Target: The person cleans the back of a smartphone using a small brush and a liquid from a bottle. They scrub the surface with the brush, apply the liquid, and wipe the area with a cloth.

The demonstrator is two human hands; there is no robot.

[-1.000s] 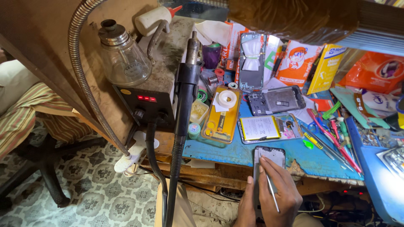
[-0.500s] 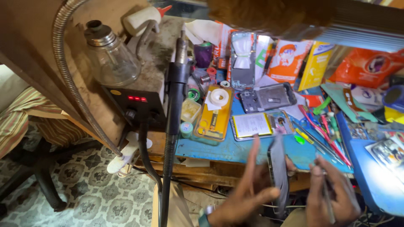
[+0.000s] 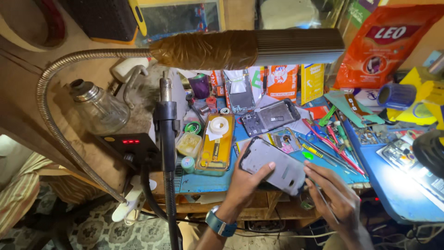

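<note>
Left hand (image 3: 247, 178) grips grey phone back shell (image 3: 274, 167) by lower edge, held tilted above front edge of table (image 3: 203, 181). Right hand (image 3: 337, 196) pinches thin tool (image 3: 322, 200) at shell's right edge. Risks: tool slips, gouges shell; loose grip drops shell to floor.

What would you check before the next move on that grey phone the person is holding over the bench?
1. Left hand grips the grey phone: ok, thumb lies on its back and fingers wrap the near edge.
2. Right hand holds a thin tool: ok, though its tip is too fine to tell.
3. Tool tip touching the phone's edge: cannot tell.
4. Phone held above the blue mat, not resting on it: ok.
5. Hot-air wand parked upright, away from both hands: ok.
6. Station powered: red display lit, ok.
</note>
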